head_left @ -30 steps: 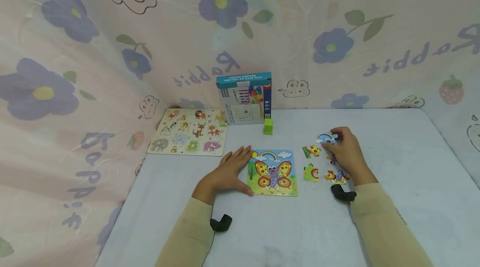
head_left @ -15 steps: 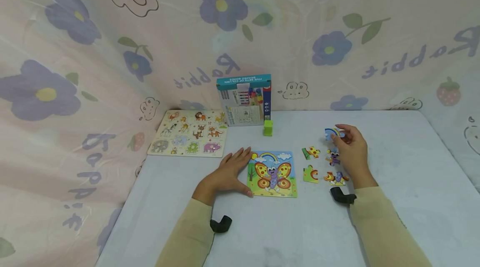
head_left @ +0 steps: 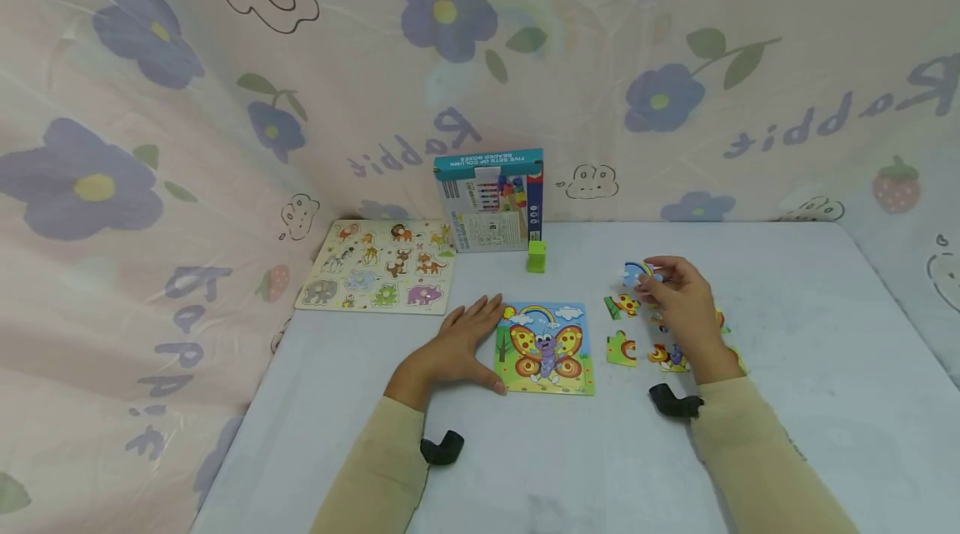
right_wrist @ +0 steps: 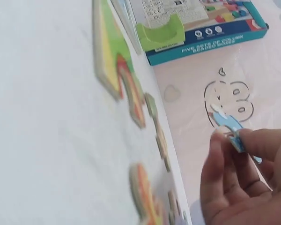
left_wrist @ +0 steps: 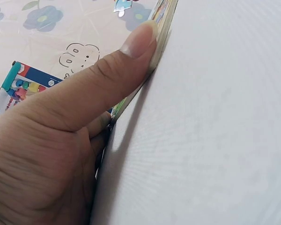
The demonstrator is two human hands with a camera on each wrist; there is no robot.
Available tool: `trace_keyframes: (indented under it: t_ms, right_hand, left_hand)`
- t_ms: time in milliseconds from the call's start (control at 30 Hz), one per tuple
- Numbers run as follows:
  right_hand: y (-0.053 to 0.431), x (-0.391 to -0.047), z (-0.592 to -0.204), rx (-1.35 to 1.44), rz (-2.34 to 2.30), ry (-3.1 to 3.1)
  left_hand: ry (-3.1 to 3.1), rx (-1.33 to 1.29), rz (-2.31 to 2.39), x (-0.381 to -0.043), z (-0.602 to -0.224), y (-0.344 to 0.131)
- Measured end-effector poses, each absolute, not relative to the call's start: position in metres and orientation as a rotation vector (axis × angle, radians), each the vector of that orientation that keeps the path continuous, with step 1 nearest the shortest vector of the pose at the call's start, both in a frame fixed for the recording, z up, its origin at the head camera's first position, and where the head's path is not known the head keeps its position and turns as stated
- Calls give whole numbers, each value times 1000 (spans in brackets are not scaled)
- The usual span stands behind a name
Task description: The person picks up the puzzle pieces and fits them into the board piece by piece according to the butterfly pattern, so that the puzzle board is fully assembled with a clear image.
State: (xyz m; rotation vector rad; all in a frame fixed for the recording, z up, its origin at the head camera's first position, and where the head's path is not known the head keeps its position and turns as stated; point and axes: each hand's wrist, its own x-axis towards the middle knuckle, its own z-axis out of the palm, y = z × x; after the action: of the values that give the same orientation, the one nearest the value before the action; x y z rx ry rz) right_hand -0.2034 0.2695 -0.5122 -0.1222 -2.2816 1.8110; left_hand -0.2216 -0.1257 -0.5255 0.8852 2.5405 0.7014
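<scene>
My left hand (head_left: 453, 346) lies along the left side of a square butterfly puzzle board (head_left: 546, 348), its fingers spread. The thumb touches the board's edge in the left wrist view. My right hand (head_left: 692, 313) pinches a blue jigsaw piece (head_left: 634, 272) with a rainbow on it, held up off the table. The right wrist view shows this rainbow piece (right_wrist: 227, 121) between thumb and fingertips. Below it lie a yellow-and-green piece (head_left: 625, 305), a green piece (head_left: 619, 348) and a piece with a purple body part (head_left: 677, 359). More pieces are partly hidden by the right hand.
An animal puzzle board (head_left: 378, 267) lies at the back left. Beside it stands a bead-set box (head_left: 483, 209), with a small lime-green block (head_left: 536, 257) in front. A patterned cloth (head_left: 525, 84) hangs behind the white table (head_left: 555, 459).
My right hand has lifted the rainbow piece from among the loose pieces, first rightward, then back left toward the board. My left hand has stayed in place.
</scene>
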Motion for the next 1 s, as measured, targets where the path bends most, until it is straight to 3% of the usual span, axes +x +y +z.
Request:
trace_keyframes:
  t_ms: [1000]
  right_hand:
    - [184, -189, -519, 233, 2035, -2486]
  left_hand:
    - [2548, 894, 696, -222, -526, -126]
